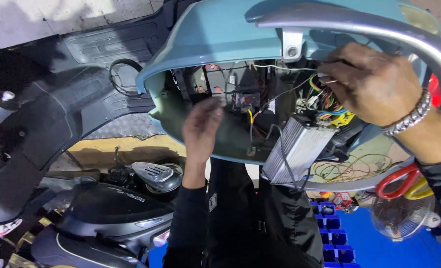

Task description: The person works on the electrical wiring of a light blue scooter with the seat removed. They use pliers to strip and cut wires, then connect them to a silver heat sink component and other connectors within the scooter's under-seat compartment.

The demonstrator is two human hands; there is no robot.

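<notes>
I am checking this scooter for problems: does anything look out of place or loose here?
Yes. The ribbed silver box hangs tilted out of the blue scooter body, apparently unmounted, with coloured wires tangled loose near the right hand.

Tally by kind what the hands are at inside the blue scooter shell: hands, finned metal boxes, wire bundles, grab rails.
Hands: 2, left hand and right hand
Finned silver control box: 1
Bundle of coloured wires: 1
Silver grab rail: 1
Total: 5
</notes>
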